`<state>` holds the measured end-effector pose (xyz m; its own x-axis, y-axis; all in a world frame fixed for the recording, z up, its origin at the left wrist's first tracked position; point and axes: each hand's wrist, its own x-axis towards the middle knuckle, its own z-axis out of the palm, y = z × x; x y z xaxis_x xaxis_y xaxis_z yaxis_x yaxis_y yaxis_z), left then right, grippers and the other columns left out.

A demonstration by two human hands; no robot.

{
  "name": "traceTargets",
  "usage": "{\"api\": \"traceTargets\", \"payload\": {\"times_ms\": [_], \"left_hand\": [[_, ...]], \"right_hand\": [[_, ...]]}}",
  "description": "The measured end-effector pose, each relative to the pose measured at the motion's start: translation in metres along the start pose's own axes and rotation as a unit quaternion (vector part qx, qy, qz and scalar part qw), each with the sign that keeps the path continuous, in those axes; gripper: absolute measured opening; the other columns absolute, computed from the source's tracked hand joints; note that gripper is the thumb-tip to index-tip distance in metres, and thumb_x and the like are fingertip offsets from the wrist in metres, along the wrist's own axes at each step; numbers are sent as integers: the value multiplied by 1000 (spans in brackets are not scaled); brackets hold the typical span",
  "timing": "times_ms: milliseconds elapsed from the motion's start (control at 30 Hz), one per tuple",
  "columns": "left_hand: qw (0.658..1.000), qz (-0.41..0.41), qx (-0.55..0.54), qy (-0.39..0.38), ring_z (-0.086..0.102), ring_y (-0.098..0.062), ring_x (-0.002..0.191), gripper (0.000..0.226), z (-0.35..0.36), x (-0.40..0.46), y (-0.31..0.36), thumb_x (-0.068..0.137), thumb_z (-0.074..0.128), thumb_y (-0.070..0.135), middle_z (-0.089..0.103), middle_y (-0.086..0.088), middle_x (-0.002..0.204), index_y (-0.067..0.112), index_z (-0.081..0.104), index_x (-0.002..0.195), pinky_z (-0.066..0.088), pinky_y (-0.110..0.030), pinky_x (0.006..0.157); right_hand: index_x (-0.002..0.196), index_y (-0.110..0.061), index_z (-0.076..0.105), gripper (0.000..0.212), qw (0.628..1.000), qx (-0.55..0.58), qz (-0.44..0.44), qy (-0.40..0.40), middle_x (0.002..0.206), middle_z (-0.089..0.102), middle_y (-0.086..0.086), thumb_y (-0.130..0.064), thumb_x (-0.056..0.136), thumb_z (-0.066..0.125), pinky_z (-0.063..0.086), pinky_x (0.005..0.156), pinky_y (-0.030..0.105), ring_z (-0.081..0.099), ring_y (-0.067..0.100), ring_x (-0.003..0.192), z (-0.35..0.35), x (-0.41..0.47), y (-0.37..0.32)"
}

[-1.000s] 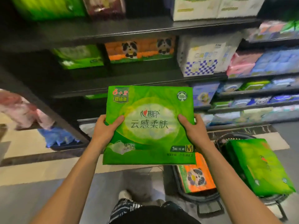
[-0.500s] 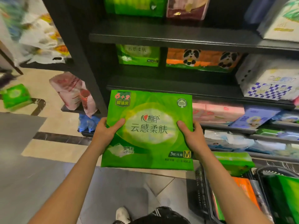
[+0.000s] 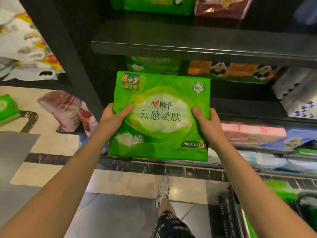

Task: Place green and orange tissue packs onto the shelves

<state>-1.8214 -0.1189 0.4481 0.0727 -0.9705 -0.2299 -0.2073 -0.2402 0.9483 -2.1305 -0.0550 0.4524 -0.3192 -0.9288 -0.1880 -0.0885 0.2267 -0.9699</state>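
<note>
while both arms reached forward, far out past the left hand's knuckles hung blurred white bags (image 3: 25, 54), and lower on that side a small green box (image 3: 7, 109) sat on the tiled floor (image 3: 51, 146). nearer, just outside the left knuckles, a pink pack (image 3: 68, 112) leaned at the foot of the black upright (image 3: 65, 54).

the left hand (image 3: 111, 117) gripped the left edge of the green pack (image 3: 161, 117): its thumb lay across the printed front, while its fingers went behind the pack and could not be seen. the pack was held up flat, front toward the camera, between the two hands, in front of the middle shelf opening and clear of every shelf board. beyond the fingertips, above the pack's top edge, another green pack (image 3: 152, 66) lay on the shelf, and above that ran the dark shelf (image 3: 205, 47). below the wrists, a shoe (image 3: 163, 189) stood on the floor.

the right hand (image 3: 208, 127) gripped the pack's right edge in the same way, thumb on the front, fingers hidden behind. up and right of that thumb lay an orange panda pack (image 3: 231, 71). out past the right knuckles lay pink packs (image 3: 248, 133), and higher, a white pack with blue checks (image 3: 298, 98). below the right forearm a black basket (image 3: 228, 212) stood with green packaging in it.
</note>
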Motion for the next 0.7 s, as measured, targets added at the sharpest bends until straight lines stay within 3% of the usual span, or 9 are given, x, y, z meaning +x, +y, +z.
{"api": "traceTargets", "payload": {"times_ms": [67,167,300,400,500,567,700], "left_hand": [[1000,20,7,11,69,-13,99,66,6,36,8,78,82,56,71,3,110,16,61,127,56,-28,80],[998,56,13,20,65,3,84,40,17,89,22,92,75,34,68,10,100,12,61,122,51,-10,66],[994,102,-3,37,70,1,86,21,31,147,35,92,76,34,71,9,100,23,65,105,55,-18,75],[987,147,-24,60,69,9,78,30,46,180,34,94,74,20,68,9,100,9,60,119,52,-12,71],[978,200,-19,62,69,5,100,45,54,214,13,95,73,19,67,8,116,12,50,133,55,-16,84],[971,229,-9,71,65,7,106,55,57,236,-7,95,73,26,63,14,121,16,44,140,53,-17,92],[959,269,11,83,60,14,109,57,61,266,-25,96,70,36,59,16,126,25,38,142,50,-12,92]], "right_hand": [[128,-20,55,43,1000,0,-11,-3,119,68,0,-45,95,68,59,90,41,70,18,105,8,40,-8],[125,-24,58,37,999,10,-30,5,123,70,-2,-44,96,68,56,98,43,70,17,110,18,93,-18],[106,-22,61,19,997,13,-55,45,106,70,-4,-39,97,67,58,82,31,72,11,94,33,153,-25],[90,-25,50,19,993,28,-67,92,92,57,-7,-32,97,66,53,74,27,61,8,84,45,186,-18],[104,-30,54,17,980,55,-144,125,105,60,-17,-28,95,68,50,87,17,63,-8,93,56,212,1],[119,-29,49,31,968,58,-201,136,113,59,-22,-14,98,66,45,90,7,59,-21,96,64,228,19],[126,-24,37,42,952,73,-244,170,113,51,-24,-10,98,65,39,90,2,54,-28,94,80,251,39]]}}
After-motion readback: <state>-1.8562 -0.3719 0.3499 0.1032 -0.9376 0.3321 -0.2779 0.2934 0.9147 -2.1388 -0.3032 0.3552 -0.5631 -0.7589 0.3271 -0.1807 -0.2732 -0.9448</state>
